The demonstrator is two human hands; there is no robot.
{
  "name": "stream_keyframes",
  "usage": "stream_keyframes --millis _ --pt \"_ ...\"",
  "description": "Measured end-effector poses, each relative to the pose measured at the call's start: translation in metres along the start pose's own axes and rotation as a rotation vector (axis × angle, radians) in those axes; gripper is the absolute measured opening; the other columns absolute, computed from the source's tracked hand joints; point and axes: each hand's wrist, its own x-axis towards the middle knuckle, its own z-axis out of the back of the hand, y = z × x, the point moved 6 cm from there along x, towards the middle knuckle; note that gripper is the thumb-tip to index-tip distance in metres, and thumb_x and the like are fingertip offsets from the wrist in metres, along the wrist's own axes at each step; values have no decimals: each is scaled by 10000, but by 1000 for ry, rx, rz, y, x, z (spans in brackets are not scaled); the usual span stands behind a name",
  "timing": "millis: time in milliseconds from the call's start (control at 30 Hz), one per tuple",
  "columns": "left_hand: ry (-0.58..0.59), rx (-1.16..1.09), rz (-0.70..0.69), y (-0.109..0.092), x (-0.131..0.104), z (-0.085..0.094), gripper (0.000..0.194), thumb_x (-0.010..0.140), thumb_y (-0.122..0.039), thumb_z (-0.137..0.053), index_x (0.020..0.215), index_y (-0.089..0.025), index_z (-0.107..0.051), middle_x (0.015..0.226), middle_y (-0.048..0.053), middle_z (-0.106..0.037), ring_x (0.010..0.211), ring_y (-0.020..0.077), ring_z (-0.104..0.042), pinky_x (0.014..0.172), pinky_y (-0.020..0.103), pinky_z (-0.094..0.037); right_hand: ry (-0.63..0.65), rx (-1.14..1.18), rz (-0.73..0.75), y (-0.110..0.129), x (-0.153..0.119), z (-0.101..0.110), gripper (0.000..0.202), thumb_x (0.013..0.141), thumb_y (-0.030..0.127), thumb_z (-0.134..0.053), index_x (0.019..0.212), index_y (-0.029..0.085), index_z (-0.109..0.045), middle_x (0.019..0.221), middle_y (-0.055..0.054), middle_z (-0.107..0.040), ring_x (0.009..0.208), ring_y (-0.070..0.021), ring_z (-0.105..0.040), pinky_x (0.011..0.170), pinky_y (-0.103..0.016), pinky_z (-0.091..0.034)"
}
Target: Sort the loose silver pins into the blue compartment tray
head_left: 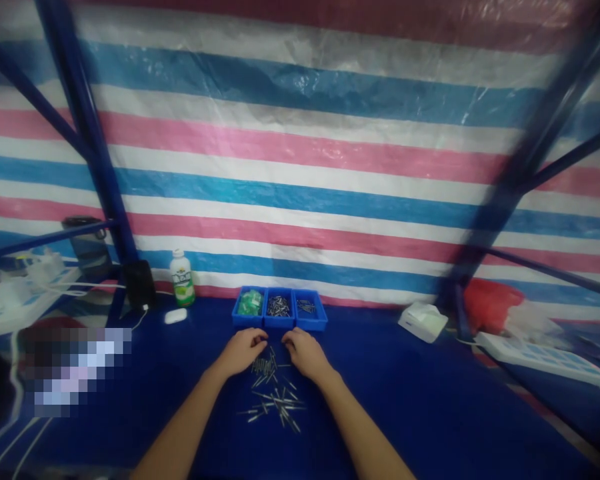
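Note:
My left hand (243, 351) rests on the blue table just in front of the bins, its fingers curled together; whatever they hold is too small to make out. Across a small gap, my right hand (305, 351) is curled in the same way, its fingertips near the middle bin. Between and below the hands lie small thin metal pieces (264, 367) and a looser pile of longer metal pieces (281, 405). Three blue bins stand behind: the left bin holds green packets (251, 303), the middle one many small metal parts (279, 306), the right one fewer metal parts (307, 306).
A white bottle (183, 280) and a small white case (175, 316) stand left of the bins. On the right are a tissue pack (423, 321), a power strip (545, 359) and a red bag (490, 305). Striped sheeting (290, 193) hangs behind the table (380, 400).

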Motion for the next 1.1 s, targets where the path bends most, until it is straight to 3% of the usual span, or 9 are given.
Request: stream_keyframes --millis 167,300,433,600,733,800,967,1033,1100 --pt "3 -19 -12 2 1 -1 286 851 -364 -510 1010 -220 -699 835 22 -677 729 167 -594 690 263 -432 14 -15 27 0 -3 -4 364 896 111 -410 1191 194 -606 1140 -110 -582 885 -189 -630 771 -272 -421" --pt "-6 1 -6 5 3 -2 292 847 -364 -510 1013 -218 -700 817 21 -674 723 170 -596 697 270 -433 15 53 38 2 -4 -6 347 878 69 -386 1091 174 -638 1098 -107 -578 876 -177 -624 792 -267 -423" --pt "-5 -12 -9 2 0 0 289 852 -360 -506 1018 -220 -698 844 24 -684 748 173 -609 704 270 -434 -42 149 20 3 -6 -1 240 908 149 -415 985 172 -642 1031 -101 -601 864 -190 -609 785 -286 -427" --pt "-5 -13 -20 1 -1 1 282 855 -346 -507 1022 -217 -694 855 26 -685 765 176 -609 713 269 -431 -211 455 105 13 -4 14 168 871 179 -503 889 193 -669 940 -71 -666 910 -205 -612 847 -310 -437" --pt "1 -13 5 9 3 -3 282 847 -345 -516 1023 -207 -689 812 22 -677 715 172 -595 678 267 -428 -238 770 117 15 1 18 234 886 260 -511 1080 224 -636 880 -45 -687 812 -207 -636 766 -326 -478" --pt "-5 -14 7 9 5 -3 287 849 -351 -513 1022 -203 -688 821 26 -681 731 175 -600 690 268 -430 -236 881 76 13 4 17 244 880 333 -537 1081 227 -627 849 -45 -690 723 -205 -630 689 -324 -485" --pt "-5 -12 12 1 1 1 301 850 -374 -510 1020 -208 -694 817 32 -684 726 178 -600 690 274 -431 -226 1110 -28 4 5 19 324 803 496 -645 909 190 -626 839 -63 -715 638 -187 -640 649 -310 -469" --pt "-3 -15 11 -1 -1 2 305 848 -380 -513 1020 -209 -698 836 38 -690 739 180 -604 700 276 -435 -187 1181 -86 0 5 17 383 791 559 -637 742 181 -598 651 -31 -668 571 -168 -611 598 -282 -444" --pt "1 -15 9 -2 -1 2 310 846 -384 -516 1023 -208 -700 846 41 -692 747 180 -606 711 277 -440 -127 1259 -146 -2 4 12 453 770 580 -649 586 193 -502 444 35 -506 459 -135 -529 532 -258 -403"
